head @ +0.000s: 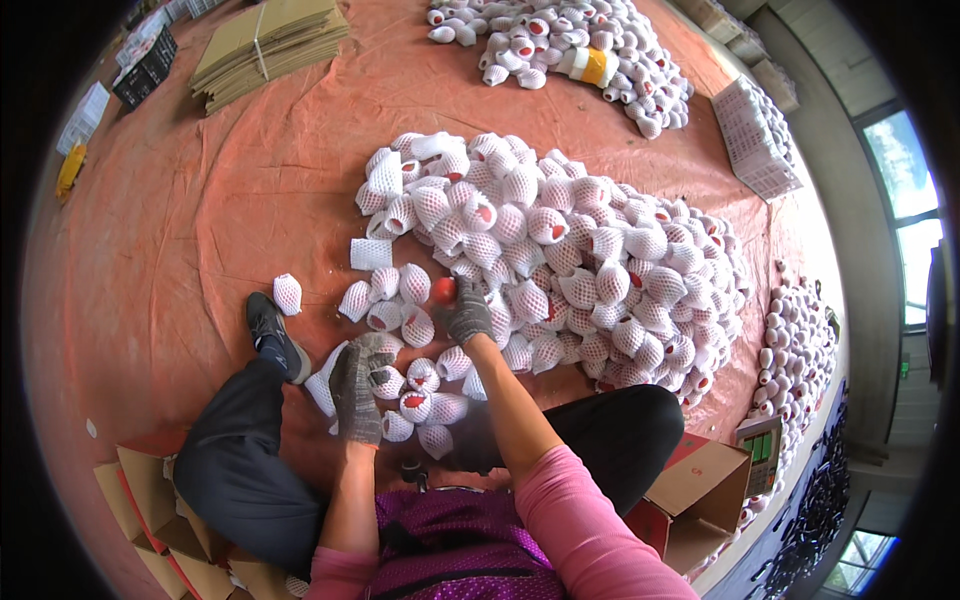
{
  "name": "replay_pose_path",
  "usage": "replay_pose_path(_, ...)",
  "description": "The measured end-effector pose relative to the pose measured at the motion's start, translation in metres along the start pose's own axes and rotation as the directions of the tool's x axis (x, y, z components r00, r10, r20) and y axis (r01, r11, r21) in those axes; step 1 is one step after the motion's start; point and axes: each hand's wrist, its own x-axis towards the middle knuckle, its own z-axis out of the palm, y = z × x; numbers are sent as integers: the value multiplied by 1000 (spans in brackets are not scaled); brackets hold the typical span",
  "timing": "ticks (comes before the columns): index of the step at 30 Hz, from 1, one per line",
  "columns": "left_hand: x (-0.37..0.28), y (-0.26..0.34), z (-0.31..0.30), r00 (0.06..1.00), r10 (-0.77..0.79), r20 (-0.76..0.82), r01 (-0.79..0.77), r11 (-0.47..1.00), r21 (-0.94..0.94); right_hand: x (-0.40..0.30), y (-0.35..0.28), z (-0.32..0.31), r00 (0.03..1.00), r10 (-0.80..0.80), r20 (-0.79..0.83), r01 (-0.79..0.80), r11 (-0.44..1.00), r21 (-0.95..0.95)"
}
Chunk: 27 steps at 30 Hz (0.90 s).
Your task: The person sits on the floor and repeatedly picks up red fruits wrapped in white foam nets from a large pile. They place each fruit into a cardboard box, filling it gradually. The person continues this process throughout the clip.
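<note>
A grey knit glove covers each hand. My right hand (466,313) is at the near left edge of a big heap of fruit in white foam nets (555,225). A round red fruit (443,290), blurred by motion, shows bare at its fingertips, and the fingers look closed on it. Lower and to the left, my left hand (358,390) is curled over a netted fruit (388,343); its palm side is hidden, so its grip is unclear. A white foam net (324,381) lies beside it. Several netted fruits (415,406) lie between my legs, and another group (385,315) sits just beyond.
Red sheeting (150,262) covers the floor. Open cartons (161,517) stand by my left leg, another carton (697,487) by my right knee near a digital scale (761,450). Flat cardboard (270,45), a white crate (750,139) and a second fruit heap (577,37) lie farther off.
</note>
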Motion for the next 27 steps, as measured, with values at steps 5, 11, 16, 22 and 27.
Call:
replay_pose_path(5,2,2,0,998,3,-57,-3,1000,-4,2,25,-17,922,-148,-359,-10,915,-403)
replay_pose_path(11,4,0,-1,998,-54,-44,51,997,-62,-18,71,-56,738,-53,-672,-185,943,-278)
replay_pose_path(16,7,-1,-1,997,-69,-35,65,993,-94,-33,34,-1,835,-535,129,550,804,-226)
replay_pose_path(22,8,-5,-10,996,-79,-53,75,995,-72,-27,75,78,921,-159,356,390,391,-834)
replay_pose_path(27,11,-13,-11,981,-174,-91,163,980,-117,2,86,65,834,-273,480,552,370,-747)
